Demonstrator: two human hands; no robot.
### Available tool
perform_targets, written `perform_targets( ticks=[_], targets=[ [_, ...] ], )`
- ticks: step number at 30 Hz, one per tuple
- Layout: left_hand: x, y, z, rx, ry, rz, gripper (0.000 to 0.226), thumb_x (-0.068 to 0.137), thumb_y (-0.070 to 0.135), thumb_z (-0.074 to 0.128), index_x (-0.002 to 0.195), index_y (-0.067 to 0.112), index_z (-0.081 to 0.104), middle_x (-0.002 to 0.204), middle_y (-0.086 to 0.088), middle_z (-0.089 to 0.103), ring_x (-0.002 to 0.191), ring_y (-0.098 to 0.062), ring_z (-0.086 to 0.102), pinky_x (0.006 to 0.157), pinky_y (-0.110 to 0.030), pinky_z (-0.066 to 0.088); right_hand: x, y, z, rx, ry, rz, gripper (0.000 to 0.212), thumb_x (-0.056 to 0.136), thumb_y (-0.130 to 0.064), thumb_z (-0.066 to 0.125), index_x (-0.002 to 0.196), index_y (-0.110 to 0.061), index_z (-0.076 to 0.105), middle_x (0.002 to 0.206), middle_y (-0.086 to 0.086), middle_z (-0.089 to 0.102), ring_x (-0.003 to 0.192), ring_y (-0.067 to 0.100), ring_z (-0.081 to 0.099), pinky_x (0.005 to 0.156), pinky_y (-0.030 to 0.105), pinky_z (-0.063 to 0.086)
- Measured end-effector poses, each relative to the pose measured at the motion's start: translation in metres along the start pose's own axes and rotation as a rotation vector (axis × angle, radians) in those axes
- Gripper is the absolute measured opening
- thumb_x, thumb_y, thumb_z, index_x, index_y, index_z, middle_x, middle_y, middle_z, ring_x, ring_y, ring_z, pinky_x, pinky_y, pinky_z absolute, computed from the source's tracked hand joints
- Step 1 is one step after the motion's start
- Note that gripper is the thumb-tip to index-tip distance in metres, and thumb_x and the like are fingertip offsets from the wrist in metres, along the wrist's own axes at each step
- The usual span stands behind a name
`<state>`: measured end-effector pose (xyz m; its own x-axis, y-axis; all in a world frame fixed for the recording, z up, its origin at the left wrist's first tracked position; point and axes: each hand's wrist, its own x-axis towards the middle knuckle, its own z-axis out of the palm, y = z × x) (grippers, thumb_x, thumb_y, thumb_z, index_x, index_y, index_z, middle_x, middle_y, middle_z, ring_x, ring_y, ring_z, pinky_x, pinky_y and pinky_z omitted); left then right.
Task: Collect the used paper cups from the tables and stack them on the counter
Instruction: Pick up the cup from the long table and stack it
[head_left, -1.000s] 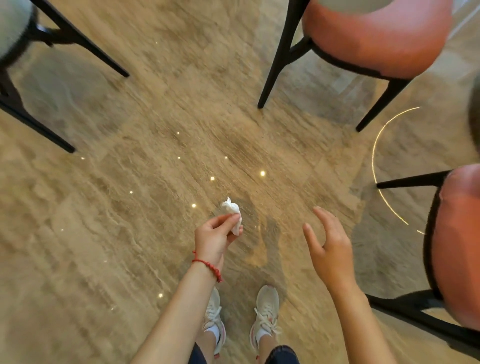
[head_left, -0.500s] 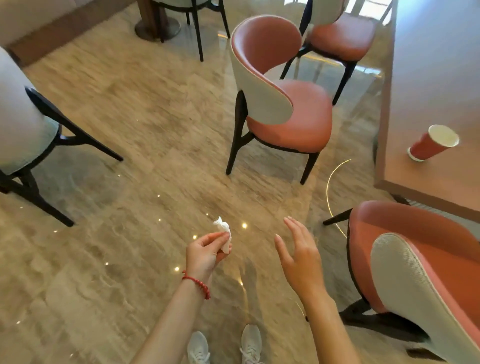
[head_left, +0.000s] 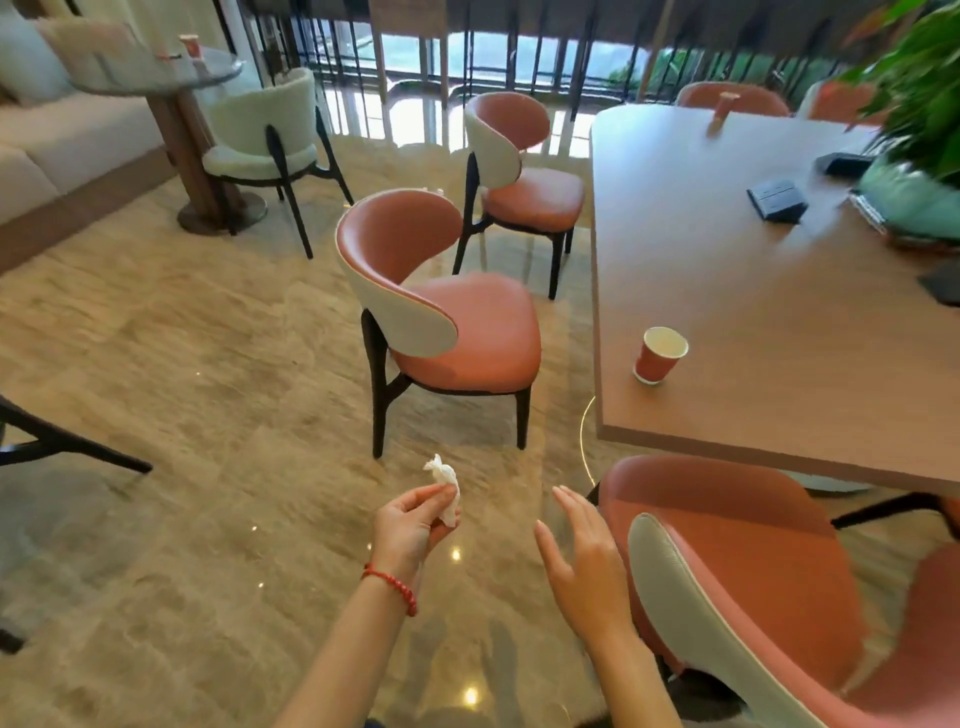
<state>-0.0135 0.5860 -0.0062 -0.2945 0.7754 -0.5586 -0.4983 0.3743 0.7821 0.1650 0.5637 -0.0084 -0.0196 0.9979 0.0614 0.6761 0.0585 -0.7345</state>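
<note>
My left hand (head_left: 413, 525) pinches a crumpled white tissue (head_left: 445, 486) between thumb and fingertips, the wad poking up above my fingers; a red bead bracelet (head_left: 393, 586) circles that wrist. Just to the right of it, my right hand (head_left: 584, 564) hangs in the air with fingers straight and loosely spread, holding nothing, close beside the pink seat of the nearest chair (head_left: 727, 582), though I cannot tell whether it touches it.

Ahead of my right hand and up past that chair, a red paper cup (head_left: 660, 356) stands upright near the near corner of the long wooden table (head_left: 753, 291), its white inside showing. Much farther along the same table a second red cup (head_left: 723, 108) stands near the far edge, blurred. Far off to the left of my grip, a third red cup (head_left: 191, 45) sits on a round table (head_left: 156, 78).

Straight ahead of the tissue stands a pink chair with a white back (head_left: 441, 317) on the marbled floor (head_left: 182, 389). Dark flat objects (head_left: 777, 197) and a green plant (head_left: 919, 93) occupy the table's far right.
</note>
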Motion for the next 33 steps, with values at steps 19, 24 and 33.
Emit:
perform_targets(
  ticks=[19,24,33],
  targets=[
    [0.169,0.046,0.181,0.277,-0.356,-0.077,0.004,0.078,0.007,0.070,0.080,0.003,0.070,0.074,-0.008,0.071,0.072,-0.017,0.065,0.055,-0.020,0.053,0.184,0.070,-0.033,0.171,0.452,0.352,0.050,0.083,-0.030,0.069,0.129,-0.026,0.051,0.122,-0.022,0.049,0.115,-0.005,0.043,0.088,-0.005,0.025],
    [0.206,0.048,0.210,0.336,-0.381,-0.124,0.005,0.079,0.009,0.070,0.081,0.005,0.070,0.078,-0.007,0.070,0.075,-0.016,0.065,0.063,-0.023,0.052,0.222,0.094,-0.035,0.283,0.540,0.480,0.059,0.078,-0.033,0.074,0.131,-0.028,0.049,0.123,-0.022,0.050,0.113,-0.001,0.046,0.092,0.013,0.033],
    [0.252,0.024,0.259,0.402,-0.350,-0.173,0.002,0.080,0.009,0.068,0.079,0.008,0.070,0.071,-0.002,0.070,0.068,-0.011,0.064,0.061,-0.021,0.055,0.272,0.157,-0.033,0.397,0.608,0.603,0.079,0.070,-0.034,0.080,0.138,-0.026,0.041,0.139,-0.011,0.047,0.125,0.004,0.044,0.101,0.022,0.034]
  ],
)
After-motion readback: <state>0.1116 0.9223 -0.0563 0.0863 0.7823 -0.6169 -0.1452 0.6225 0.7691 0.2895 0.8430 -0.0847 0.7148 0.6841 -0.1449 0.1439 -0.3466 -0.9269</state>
